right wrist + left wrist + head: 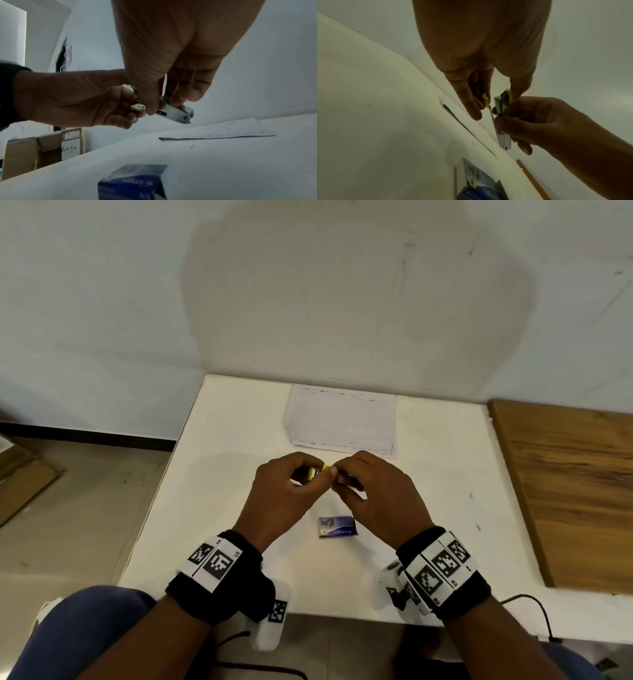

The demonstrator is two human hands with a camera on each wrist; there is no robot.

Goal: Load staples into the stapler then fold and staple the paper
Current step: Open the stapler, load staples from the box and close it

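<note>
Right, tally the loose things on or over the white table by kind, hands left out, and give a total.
Stapler: 1, held above the table by the left hand and the right hand
Staple box: 1
Paper: 1 sheet or stack, cannot tell which
Total: 3

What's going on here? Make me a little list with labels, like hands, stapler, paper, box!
left hand: grips the yellow end of the stapler
right hand: holds the stapler's metal end
stapler: lifted off the white table, held between both hands, parts spread open
paper: lies flat on the table beyond the hands, untouched
staple box: blue, on the table just in front of the hands
wooden board: at the table's right side
</note>
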